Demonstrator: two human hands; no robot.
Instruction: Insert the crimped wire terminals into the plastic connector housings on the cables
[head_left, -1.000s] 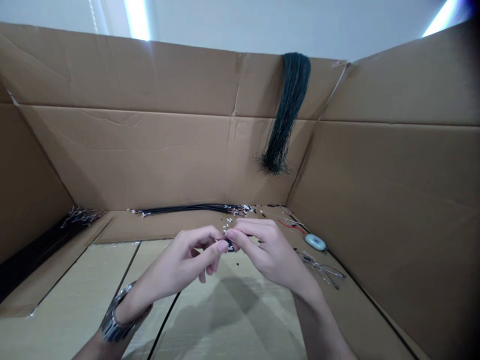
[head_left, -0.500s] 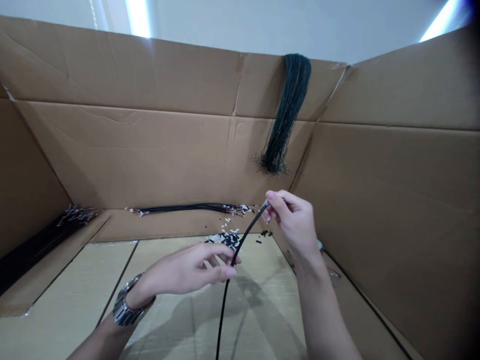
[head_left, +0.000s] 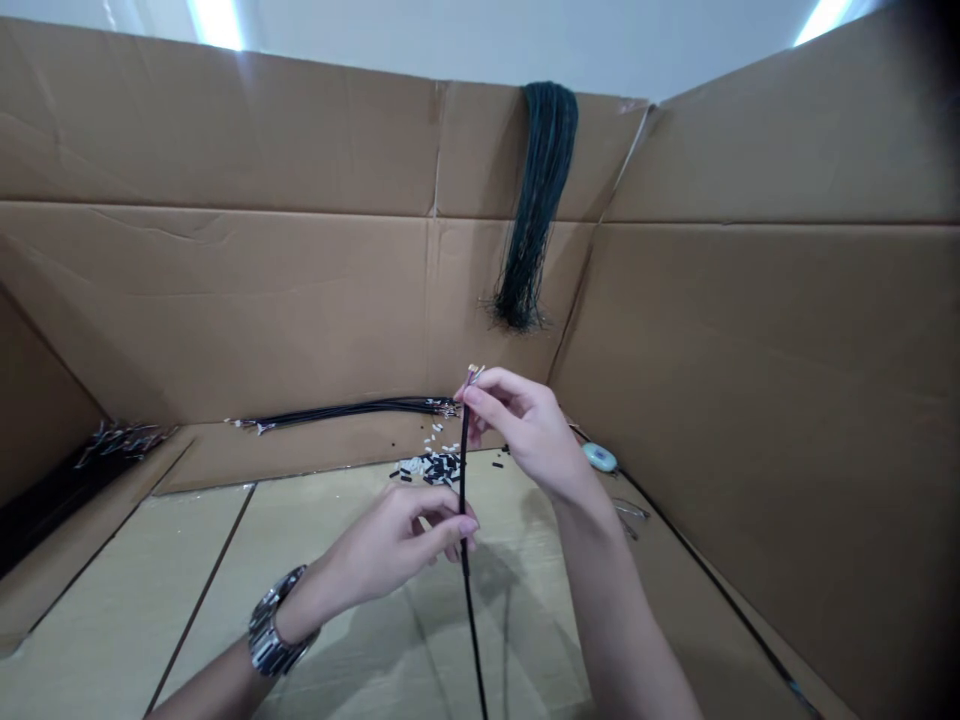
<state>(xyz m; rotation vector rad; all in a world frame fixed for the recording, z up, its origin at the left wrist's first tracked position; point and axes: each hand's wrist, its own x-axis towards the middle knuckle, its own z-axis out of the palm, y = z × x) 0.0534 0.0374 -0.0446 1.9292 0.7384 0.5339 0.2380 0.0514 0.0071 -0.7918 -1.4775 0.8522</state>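
A black cable stands nearly upright before me, its lower part running out of view at the bottom. Near its top my right hand pinches it, and several thin coloured wire ends stick out above the fingers. Lower down, my left hand has thumb and fingers closed around the same cable. Behind the left hand lies a scatter of small black and white tube pieces. A metal-banded watch is on the left wrist.
Cardboard walls enclose the work surface. Black cables lie along the back; another bundle is at left. Dark green strands hang over the back wall. A pale oval object sits at right.
The cable has gone from leaning right to nearly upright as my right hand moved left, and its wire ends now show. My left hand stays on the cable. The view has shifted slightly.
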